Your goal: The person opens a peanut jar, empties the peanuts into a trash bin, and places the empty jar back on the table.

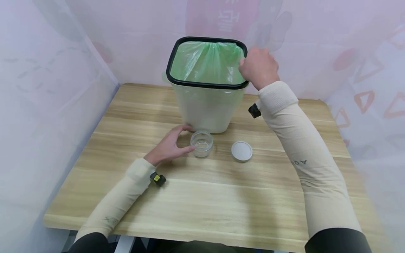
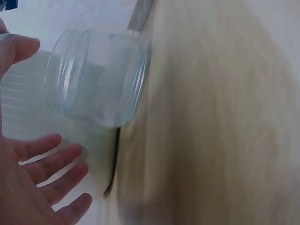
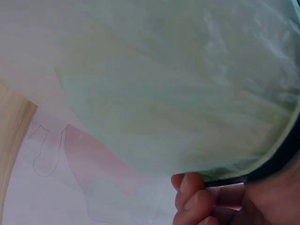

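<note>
A clear glass jar (image 1: 201, 144), its mouth uncovered, stands upright on the table in front of a white trash bin (image 1: 207, 109). My left hand (image 1: 171, 144) reaches in from the jar's left, thumb and fingers spread. In the left wrist view the fingers (image 2: 61, 164) are extended, apart from the glass. A green bag (image 1: 210, 63) lines the bin under its black rim (image 1: 205, 84). My right hand (image 1: 260, 68) grips that rim at the right side; in the right wrist view its fingers (image 3: 192, 199) curl around the edge. A round white lid (image 1: 242, 151) lies right of the jar.
The wooden table (image 1: 202, 203) ends at a near edge in front of the person. Printed pale wall panels (image 1: 133, 42) enclose its back and sides, and the bin stands close to the back one.
</note>
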`<state>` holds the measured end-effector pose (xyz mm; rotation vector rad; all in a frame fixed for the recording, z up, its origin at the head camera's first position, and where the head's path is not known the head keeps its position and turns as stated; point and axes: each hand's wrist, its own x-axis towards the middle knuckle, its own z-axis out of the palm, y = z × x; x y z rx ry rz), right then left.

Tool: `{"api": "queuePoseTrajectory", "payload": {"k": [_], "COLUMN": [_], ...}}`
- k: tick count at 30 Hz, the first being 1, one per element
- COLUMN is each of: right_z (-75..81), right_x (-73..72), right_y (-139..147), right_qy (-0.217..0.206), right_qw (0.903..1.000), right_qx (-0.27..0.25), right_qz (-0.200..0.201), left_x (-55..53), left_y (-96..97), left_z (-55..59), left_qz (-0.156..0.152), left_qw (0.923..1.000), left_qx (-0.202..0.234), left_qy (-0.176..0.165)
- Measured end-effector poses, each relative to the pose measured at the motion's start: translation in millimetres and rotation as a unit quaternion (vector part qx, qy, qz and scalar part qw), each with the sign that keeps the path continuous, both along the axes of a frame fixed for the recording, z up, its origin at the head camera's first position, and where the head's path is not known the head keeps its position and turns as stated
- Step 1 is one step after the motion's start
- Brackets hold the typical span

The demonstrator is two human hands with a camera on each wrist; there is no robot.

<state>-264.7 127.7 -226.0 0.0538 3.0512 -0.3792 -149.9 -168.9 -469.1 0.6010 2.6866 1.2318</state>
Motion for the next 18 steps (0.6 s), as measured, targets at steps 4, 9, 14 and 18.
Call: {"api": "queuePoseTrajectory", "payload": {"k": [4,9,14,18], "right_z": [2.9,6.4,8.9,9.3], "right_x": [-0.6,-1.2,-1.7,-1.0], "right_y": [1,4,6,10], "right_qy": [-0.016,-0.035,-0.05,-0.042], "right_qw": [0.9998,0.9993,0.9987,0.9988], "right_qx": [0.007,0.012,-0.004,-0.019], "right_qz": [0.006,0.011,0.013,0.014], "left_x": [-1.1,-6.0,-12.2,-16.7], "left_y": [-12.4,-24.4,-33.1,-37.4], "left_z": [6.1,17.4,26.8,29.7], "left_qz": [0.019,0.033,0.056,0.069], "left_qw": [0.998,0.9928,0.9857,0.9787], "left_qx": [-0.051,-0.093,-0.131,-0.164], "left_qy": [0.033,0.068,0.09,0.102]}}
